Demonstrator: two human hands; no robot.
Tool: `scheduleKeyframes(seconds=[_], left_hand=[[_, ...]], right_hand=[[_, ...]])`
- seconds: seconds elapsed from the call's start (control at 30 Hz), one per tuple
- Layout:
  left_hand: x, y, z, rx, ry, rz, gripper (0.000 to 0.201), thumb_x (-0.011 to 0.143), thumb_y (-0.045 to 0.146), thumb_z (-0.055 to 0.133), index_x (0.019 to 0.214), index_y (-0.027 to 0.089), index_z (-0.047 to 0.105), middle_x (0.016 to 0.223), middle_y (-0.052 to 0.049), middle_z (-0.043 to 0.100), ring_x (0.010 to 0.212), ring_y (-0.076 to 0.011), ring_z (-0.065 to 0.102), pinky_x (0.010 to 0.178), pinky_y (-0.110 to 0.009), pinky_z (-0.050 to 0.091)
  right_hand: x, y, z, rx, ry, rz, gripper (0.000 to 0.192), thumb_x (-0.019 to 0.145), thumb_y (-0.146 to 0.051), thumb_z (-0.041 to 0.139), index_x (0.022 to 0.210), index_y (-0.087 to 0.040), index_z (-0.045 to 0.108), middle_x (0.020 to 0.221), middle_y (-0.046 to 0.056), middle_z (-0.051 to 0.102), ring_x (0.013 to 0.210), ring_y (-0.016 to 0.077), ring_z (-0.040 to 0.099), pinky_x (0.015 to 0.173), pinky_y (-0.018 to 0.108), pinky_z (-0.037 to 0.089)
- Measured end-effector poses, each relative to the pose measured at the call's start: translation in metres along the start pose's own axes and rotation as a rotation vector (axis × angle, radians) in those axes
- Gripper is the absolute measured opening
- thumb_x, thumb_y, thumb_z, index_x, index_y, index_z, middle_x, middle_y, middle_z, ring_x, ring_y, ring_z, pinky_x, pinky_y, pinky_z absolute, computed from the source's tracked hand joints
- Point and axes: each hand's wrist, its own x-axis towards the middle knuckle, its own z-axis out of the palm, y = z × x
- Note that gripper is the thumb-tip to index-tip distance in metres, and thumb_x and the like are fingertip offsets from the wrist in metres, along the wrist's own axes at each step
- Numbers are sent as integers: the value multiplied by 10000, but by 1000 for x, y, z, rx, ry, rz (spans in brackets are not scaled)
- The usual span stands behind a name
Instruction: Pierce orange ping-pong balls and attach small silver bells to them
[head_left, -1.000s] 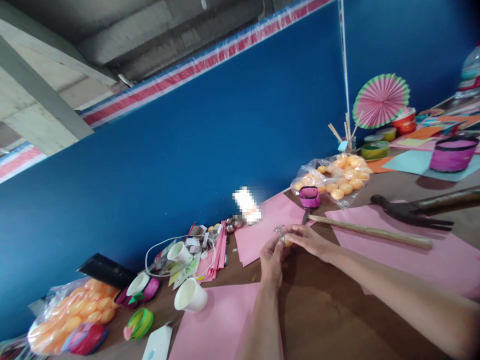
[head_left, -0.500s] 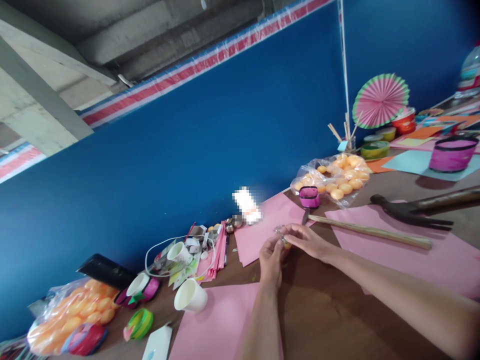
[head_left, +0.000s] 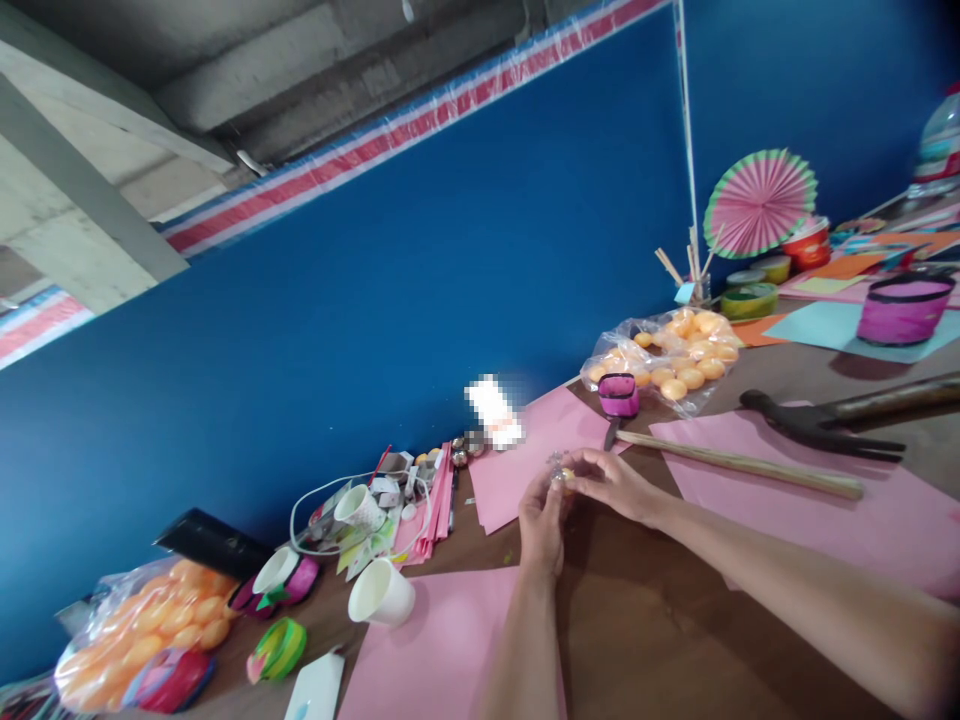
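Near the middle of the table, my left hand (head_left: 541,518) and my right hand (head_left: 613,484) meet, fingertips pinched around a small silvery thing (head_left: 559,474) with a yellowish part. Its exact kind is too small to make out, and fingers cover some of it. Both hands are closed. Pink paper (head_left: 510,475) lies just beyond them. A wooden-handled tool (head_left: 742,464) with a dark metal tip rests to the right of my right hand, and a small magenta cup-like holder (head_left: 618,396) with black edges stands behind it.
A claw hammer (head_left: 817,425) lies at right. Bags of orange balls (head_left: 697,375) sit at the back right and front left. A white paper cup (head_left: 381,592) stands on pink paper at left. Small supplies and a white cable (head_left: 294,525) lie along the blue wall (head_left: 420,280).
The fingers of both hands have shifted slightly around the small silvery thing, whose yellowish part now shows higher up. Everything on the table stays in place.
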Motion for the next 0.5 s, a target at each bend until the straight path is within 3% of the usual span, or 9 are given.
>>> scheduleKeyframes(seconds=[0.2, 0.5], left_hand=[[1, -2, -2, 0, 19, 11, 344, 740, 353, 549, 1020, 161, 598, 1014, -99, 628, 944, -220, 573, 834, -369, 430], [1, 0, -1, 1, 15, -21, 344, 715, 349, 580, 996, 154, 615, 990, -96, 638, 931, -213, 579, 813, -332, 438]], right_hand=[[0, 2, 1, 32, -55, -30, 322, 701, -296, 617, 998, -182, 563, 974, 54, 618, 884, 200, 579, 792, 332, 463], [-3, 5, 3, -61, -10, -70, 304, 701, -293, 619, 979, -189, 554, 965, 65, 614, 840, 196, 592, 752, 326, 488]])
